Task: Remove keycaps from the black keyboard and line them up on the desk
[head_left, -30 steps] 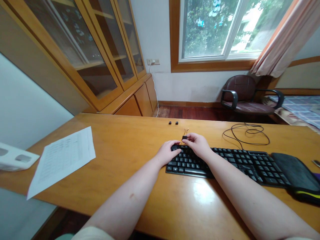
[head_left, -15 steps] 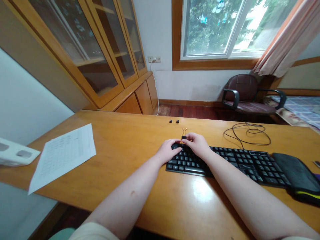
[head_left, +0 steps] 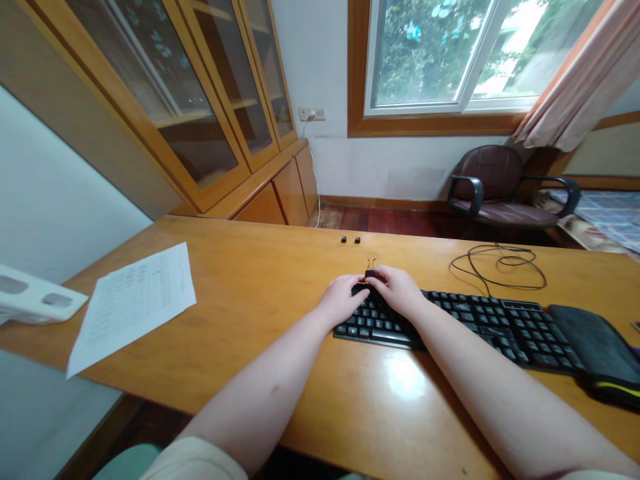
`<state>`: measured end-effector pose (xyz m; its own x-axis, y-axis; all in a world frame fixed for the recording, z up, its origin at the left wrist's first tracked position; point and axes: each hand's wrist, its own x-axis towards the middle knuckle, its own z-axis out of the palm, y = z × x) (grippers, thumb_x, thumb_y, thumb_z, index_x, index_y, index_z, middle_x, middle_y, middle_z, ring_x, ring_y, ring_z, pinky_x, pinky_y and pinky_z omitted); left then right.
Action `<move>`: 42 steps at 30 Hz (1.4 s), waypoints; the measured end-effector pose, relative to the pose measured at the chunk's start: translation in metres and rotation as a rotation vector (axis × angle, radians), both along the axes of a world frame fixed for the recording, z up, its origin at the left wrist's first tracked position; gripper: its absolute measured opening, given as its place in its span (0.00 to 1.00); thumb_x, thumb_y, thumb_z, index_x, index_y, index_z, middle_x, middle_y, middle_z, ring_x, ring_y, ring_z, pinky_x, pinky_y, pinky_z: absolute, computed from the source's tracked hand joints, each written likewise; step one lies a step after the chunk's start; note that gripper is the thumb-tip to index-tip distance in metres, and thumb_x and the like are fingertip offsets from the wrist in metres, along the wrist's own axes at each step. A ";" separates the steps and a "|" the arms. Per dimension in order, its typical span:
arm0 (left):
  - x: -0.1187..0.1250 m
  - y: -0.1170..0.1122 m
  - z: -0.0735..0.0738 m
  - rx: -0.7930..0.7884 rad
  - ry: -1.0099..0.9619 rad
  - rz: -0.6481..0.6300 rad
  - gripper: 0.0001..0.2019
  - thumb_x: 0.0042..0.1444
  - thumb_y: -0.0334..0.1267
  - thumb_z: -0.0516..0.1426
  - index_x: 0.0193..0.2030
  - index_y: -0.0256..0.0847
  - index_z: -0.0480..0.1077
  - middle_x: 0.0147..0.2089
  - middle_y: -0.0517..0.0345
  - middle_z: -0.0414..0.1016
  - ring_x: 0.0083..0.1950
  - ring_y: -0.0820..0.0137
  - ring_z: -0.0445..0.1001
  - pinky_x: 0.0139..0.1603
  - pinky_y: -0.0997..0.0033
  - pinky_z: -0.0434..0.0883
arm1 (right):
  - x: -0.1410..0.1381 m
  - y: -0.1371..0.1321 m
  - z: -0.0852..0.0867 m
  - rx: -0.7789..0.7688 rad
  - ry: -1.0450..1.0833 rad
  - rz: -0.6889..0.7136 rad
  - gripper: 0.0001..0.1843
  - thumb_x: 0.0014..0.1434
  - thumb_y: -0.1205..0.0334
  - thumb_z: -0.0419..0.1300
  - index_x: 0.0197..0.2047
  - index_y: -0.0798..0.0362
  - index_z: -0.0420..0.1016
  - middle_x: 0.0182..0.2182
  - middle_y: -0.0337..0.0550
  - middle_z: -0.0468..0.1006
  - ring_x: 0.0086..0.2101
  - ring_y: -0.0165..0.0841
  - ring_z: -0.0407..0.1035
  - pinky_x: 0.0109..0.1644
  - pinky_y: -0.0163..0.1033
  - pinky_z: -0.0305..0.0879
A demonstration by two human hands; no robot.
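Note:
A black binder clip (head_left: 370,273) with thin metal handles sits at the back edge of the black keyboard (head_left: 385,337), its handles pointing away from me. The fingers of my right hand (head_left: 399,287) are closed around the clip's right side. My left hand (head_left: 343,300) lies over the keyboard's back left corner, thumb on the keys and fingertips along the back edge beside the clip. Its fingers are closed on that edge. Beyond the clip, two small black keycaps (head_left: 343,239) stand side by side on the desk. My hands hide some upper left keys.
The wooden desk (head_left: 250,287) carries a printed sheet (head_left: 135,300) and a white object (head_left: 40,297) at left. A coiled cable (head_left: 495,263) lies behind the keyboard, and a black pad (head_left: 587,333) sits right of it. A chair (head_left: 493,177) stands beyond the desk.
The view has shifted slightly, moving the scene a little to the right. Both hands stay at the keyboard's back edge around the binder clip, with hardly any change of grip.

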<state>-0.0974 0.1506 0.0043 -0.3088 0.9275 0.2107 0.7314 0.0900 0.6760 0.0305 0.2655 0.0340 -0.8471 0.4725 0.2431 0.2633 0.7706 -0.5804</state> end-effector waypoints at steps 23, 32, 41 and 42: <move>0.014 0.011 0.010 -0.158 0.076 0.088 0.13 0.56 0.41 0.55 0.46 0.45 0.73 0.45 0.54 0.77 0.48 0.63 0.72 0.50 0.65 0.67 | 0.001 -0.002 -0.009 -0.016 0.055 -0.084 0.09 0.58 0.59 0.54 0.29 0.51 0.70 0.27 0.41 0.76 0.30 0.33 0.69 0.34 0.36 0.62; 0.012 0.013 0.001 -0.093 0.028 0.098 0.15 0.54 0.45 0.57 0.46 0.44 0.74 0.45 0.54 0.77 0.47 0.62 0.73 0.49 0.64 0.68 | 0.001 0.013 -0.020 -0.337 0.222 -0.160 0.08 0.57 0.58 0.54 0.33 0.51 0.71 0.30 0.42 0.79 0.32 0.34 0.73 0.39 0.40 0.69; 0.012 0.009 -0.002 -0.027 -0.017 0.118 0.18 0.54 0.42 0.58 0.52 0.44 0.69 0.48 0.54 0.76 0.49 0.64 0.72 0.53 0.63 0.67 | 0.000 0.014 -0.020 -0.644 0.369 -0.114 0.09 0.54 0.55 0.57 0.34 0.52 0.69 0.29 0.42 0.78 0.33 0.34 0.74 0.42 0.42 0.72; 0.012 0.008 -0.001 -0.012 -0.020 0.127 0.20 0.53 0.42 0.59 0.53 0.43 0.68 0.48 0.54 0.75 0.50 0.63 0.72 0.53 0.63 0.67 | -0.001 0.013 -0.019 -0.691 0.387 -0.113 0.10 0.54 0.54 0.58 0.33 0.52 0.68 0.29 0.42 0.78 0.33 0.34 0.74 0.42 0.43 0.72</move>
